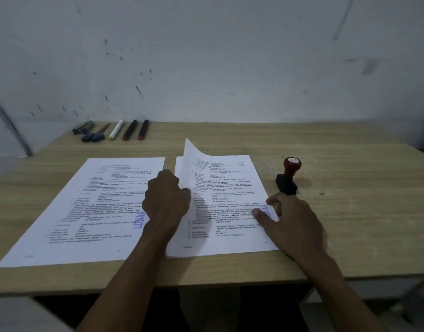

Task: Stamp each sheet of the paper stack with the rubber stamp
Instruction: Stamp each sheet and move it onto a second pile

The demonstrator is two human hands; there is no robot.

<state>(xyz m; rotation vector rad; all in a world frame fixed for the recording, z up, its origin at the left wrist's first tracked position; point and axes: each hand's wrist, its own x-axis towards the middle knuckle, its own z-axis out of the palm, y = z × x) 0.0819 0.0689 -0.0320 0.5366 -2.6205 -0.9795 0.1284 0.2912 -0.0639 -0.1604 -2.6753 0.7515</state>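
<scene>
A paper stack of printed sheets lies in the middle of the wooden table. My left hand pinches the left edge of its top sheet, which curls up off the stack. That sheet carries a blue stamp mark by its right edge. My right hand rests on that edge with fingers nearly straight, partly covering the mark. A separate sheet with a blue "LUNAS" stamp lies flat to the left. The rubber stamp, red knob on a black base, stands upright on the table just beyond my right hand, untouched.
Several markers and pens lie in a row at the back left of the table, against a scuffed white wall. The table's front edge runs just below the papers.
</scene>
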